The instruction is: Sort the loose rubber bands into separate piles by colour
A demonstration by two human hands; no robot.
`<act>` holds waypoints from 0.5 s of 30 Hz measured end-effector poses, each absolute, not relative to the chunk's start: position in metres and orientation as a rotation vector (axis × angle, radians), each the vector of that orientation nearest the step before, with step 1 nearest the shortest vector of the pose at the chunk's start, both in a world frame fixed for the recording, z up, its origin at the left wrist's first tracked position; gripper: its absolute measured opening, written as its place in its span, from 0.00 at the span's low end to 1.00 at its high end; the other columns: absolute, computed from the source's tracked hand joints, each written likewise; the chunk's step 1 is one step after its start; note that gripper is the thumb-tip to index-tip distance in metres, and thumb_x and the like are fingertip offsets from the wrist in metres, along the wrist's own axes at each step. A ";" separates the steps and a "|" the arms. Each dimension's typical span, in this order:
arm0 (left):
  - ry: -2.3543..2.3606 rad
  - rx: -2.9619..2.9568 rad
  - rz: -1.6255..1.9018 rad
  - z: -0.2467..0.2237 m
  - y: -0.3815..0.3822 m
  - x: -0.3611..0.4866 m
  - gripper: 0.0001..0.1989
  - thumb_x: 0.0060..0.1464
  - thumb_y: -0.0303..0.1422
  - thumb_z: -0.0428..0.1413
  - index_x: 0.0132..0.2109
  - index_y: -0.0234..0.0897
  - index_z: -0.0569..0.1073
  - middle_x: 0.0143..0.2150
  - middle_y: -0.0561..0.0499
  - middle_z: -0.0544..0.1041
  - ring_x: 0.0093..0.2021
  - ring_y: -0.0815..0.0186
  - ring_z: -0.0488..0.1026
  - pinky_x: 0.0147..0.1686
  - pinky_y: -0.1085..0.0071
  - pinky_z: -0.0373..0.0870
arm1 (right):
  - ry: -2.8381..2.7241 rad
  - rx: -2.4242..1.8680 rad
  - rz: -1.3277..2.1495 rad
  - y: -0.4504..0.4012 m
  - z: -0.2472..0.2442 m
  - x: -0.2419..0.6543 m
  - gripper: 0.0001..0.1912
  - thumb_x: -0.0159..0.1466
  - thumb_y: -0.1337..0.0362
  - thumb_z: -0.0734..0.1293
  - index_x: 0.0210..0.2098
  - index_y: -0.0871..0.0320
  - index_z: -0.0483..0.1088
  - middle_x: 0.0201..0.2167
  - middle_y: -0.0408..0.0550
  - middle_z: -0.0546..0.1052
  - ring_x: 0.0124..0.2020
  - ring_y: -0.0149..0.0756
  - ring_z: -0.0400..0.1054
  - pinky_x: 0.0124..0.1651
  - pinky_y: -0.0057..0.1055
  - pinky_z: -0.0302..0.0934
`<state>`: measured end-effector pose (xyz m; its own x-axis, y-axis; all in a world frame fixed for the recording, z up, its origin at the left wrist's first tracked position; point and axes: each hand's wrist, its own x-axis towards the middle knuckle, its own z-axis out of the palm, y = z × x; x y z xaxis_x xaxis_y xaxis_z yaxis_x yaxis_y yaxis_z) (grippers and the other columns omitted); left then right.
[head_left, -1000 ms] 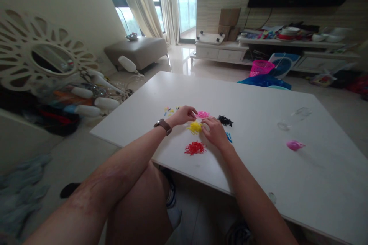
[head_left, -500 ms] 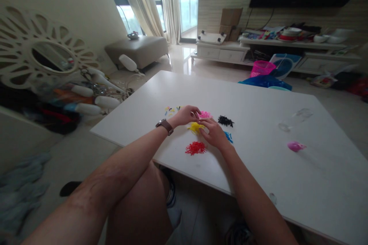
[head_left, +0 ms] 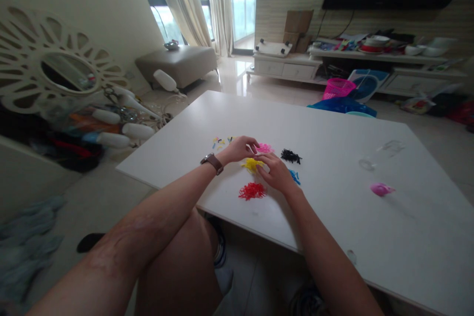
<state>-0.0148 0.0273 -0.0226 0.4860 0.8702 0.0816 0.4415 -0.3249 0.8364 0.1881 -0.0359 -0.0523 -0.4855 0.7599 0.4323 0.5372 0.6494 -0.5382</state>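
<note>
Small colored strips lie in piles on the white table [head_left: 166, 143]. My left hand [head_left: 242, 148], with a watch at its wrist, is closed at the fingertips beside the pink pile [head_left: 265, 148]. Fingertips of my right hand [head_left: 274, 170] nearly meet it, over the yellow pile [head_left: 252, 165]; anything pinched there is too small to make out. Nearer me is the red pile [head_left: 252, 191]. Right of my hands are the black pile [head_left: 291, 156] and the blue pile [head_left: 295, 176], partly covered by my right hand. Mixed strips [head_left: 218, 143] lie left of my left hand.
A pink object [head_left: 382, 189] and a clear container [head_left: 391, 147] stand on the table's right side, with a clear round piece [head_left: 367, 164] beside them. Another small clear piece [head_left: 351, 256] is near the front edge. A pink basket [head_left: 338, 89] is beyond the table.
</note>
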 end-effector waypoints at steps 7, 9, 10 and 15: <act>1.089 1.926 0.686 -0.022 0.027 -0.015 0.14 0.47 0.27 0.66 0.43 0.29 0.80 0.35 0.43 0.82 0.31 0.67 0.78 0.32 0.75 0.73 | -2.204 -0.979 0.439 -0.035 -0.054 0.189 0.14 0.69 0.66 0.63 0.51 0.54 0.76 0.51 0.51 0.79 0.54 0.43 0.71 0.60 0.43 0.64; 1.085 1.921 0.695 -0.022 0.027 -0.016 0.14 0.47 0.27 0.66 0.43 0.29 0.79 0.35 0.43 0.82 0.31 0.67 0.78 0.32 0.75 0.73 | -2.201 -0.974 0.436 -0.035 -0.055 0.189 0.14 0.69 0.66 0.63 0.51 0.54 0.76 0.52 0.50 0.79 0.54 0.43 0.71 0.60 0.43 0.64; 1.085 1.922 0.699 -0.022 0.027 -0.016 0.14 0.47 0.27 0.66 0.43 0.29 0.80 0.35 0.43 0.82 0.31 0.67 0.78 0.32 0.75 0.73 | -2.200 -0.973 0.434 -0.035 -0.055 0.189 0.14 0.69 0.66 0.63 0.51 0.54 0.76 0.52 0.50 0.79 0.54 0.43 0.71 0.61 0.43 0.64; 1.073 1.930 0.694 -0.024 0.027 -0.017 0.13 0.48 0.26 0.65 0.42 0.29 0.80 0.35 0.44 0.82 0.31 0.68 0.78 0.32 0.76 0.72 | -2.200 -0.978 0.440 -0.035 -0.054 0.188 0.14 0.69 0.66 0.63 0.51 0.55 0.76 0.52 0.50 0.79 0.55 0.43 0.71 0.61 0.43 0.64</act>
<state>-0.0171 0.0272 -0.0239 0.4886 0.8690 0.0781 0.4280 -0.3167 0.8465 0.1884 -0.0352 -0.0540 -0.4863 0.7502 0.4480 0.5200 0.6605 -0.5416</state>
